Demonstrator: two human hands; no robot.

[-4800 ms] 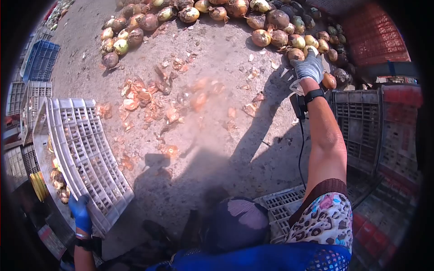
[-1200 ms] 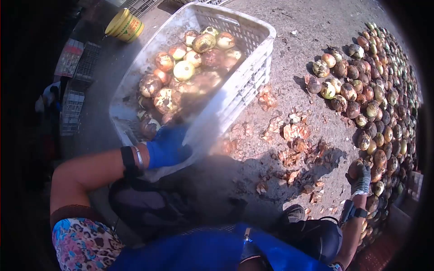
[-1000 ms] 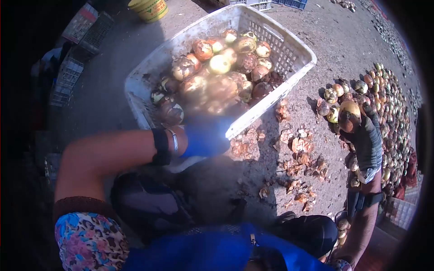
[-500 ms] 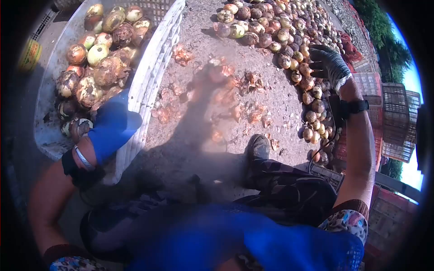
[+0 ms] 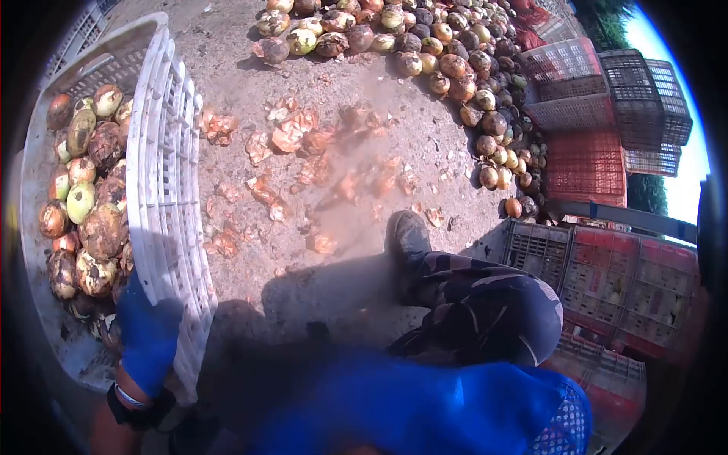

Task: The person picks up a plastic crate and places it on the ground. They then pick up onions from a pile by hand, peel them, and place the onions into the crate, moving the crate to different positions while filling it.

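Note:
My left hand [image 5: 148, 334], in a blue glove with a dark band and a bracelet at the wrist, grips the near part of the side wall of a white plastic crate [image 5: 168, 152]. Its fingers go over the rim on the onion side and are partly hidden. Inside the crate lies a heap of onions [image 5: 81, 201], some with brown peeling skin, others pale green. My right hand is out of view.
More onions [image 5: 455, 64] cover the ground at the back and right. Loose onion skins [image 5: 296, 136] lie mid-ground, with haze above. Red and dark crates [image 5: 584, 167] are stacked at right. My boot [image 5: 409, 235] and bent knee are in front.
My right hand, which was over the ground onions, has gone out of view. The view has shifted, so the crate and left hand appear lower and further left. The left hand stays on the crate.

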